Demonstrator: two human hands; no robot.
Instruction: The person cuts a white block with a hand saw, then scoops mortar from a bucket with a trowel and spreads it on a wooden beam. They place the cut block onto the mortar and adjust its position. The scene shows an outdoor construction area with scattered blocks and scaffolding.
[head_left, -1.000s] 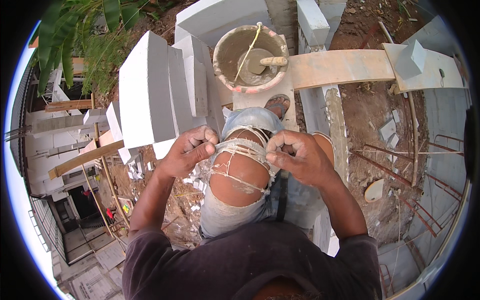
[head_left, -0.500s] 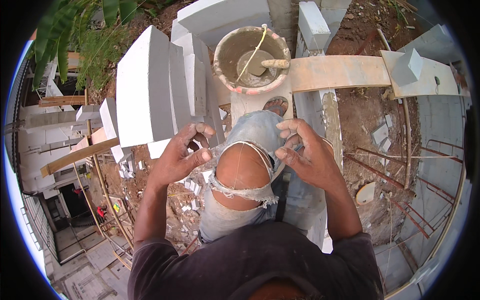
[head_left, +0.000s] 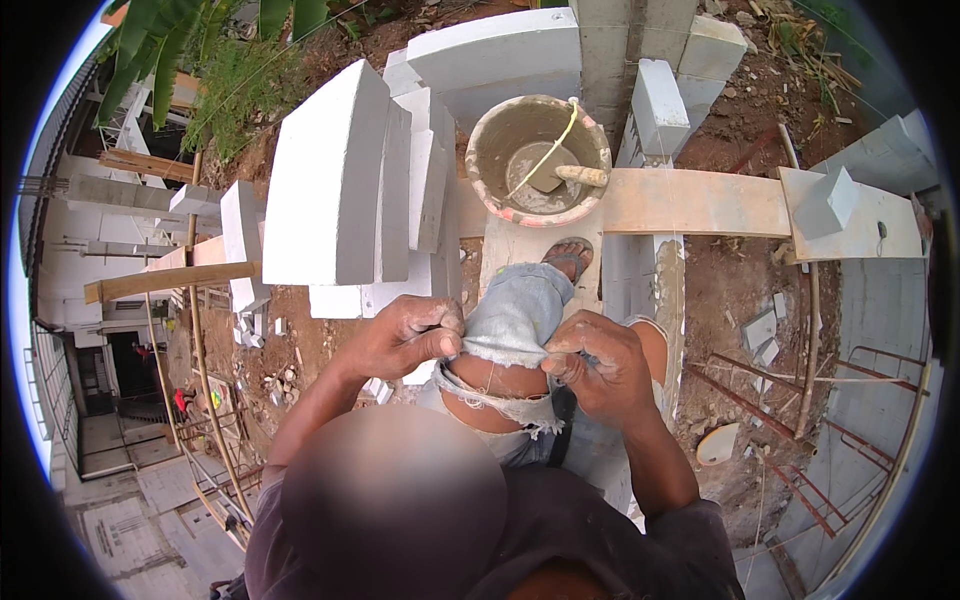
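Observation:
Both hands grip the torn edge of light blue jeans [head_left: 512, 312] over my bent knee [head_left: 490, 380]. At the left side of the tear, my left hand [head_left: 412, 335] is closed, thumb and fingers pinching the denim. My right hand [head_left: 603, 365] pinches the same frayed edge on the right side. The fabric stretches between them, with bare knee showing just below. Beyond the knee, my sandalled foot [head_left: 570, 258] rests on a pale board. Past it stands a mortar-smeared bucket [head_left: 482, 185] holding grey mortar and a trowel with a wooden handle [head_left: 582, 176].
White blocks [head_left: 325, 190] are stacked at left. A plank [head_left: 695, 202] runs right from the bucket to a board carrying another block [head_left: 826, 203]. Rusty metal frames [head_left: 745, 395] and block rubble lie on the soil at right. Bamboo poles [head_left: 198, 330] stand at left.
Both hands, apart and empty before, have closed on the torn jeans edge. The denim has been drawn over the upper part of the bare knee. The view has shifted slightly.

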